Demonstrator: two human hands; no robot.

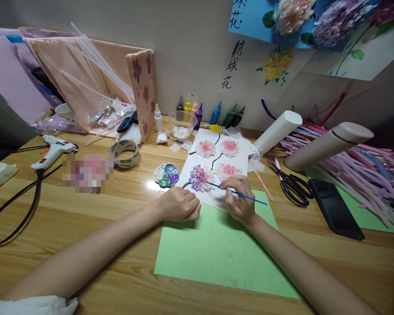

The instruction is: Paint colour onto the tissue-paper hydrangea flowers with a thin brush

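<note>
My right hand [239,199] is closed round a thin blue paintbrush [249,197]. The brush tip touches a ruffled paper flower [201,178], purple on its left part and pale pink on the right. That flower sits on a white sheet [216,199] with several pink ruffled flowers [228,148] and black stem lines. My left hand [182,204] is curled into a fist at the sheet's lower left edge, with nothing showing in it. Just beyond it lies a flower-shaped palette [167,175] smeared with green, purple and white paint. Green paper [216,253] lies under the sheet.
Black scissors [293,186], a phone [336,210] and a wooden stick [263,185] lie to the right. Paint bottles [216,113] and a clear bowl [183,124] stand behind. On the left are tape [126,154] and a corded glue gun [52,151].
</note>
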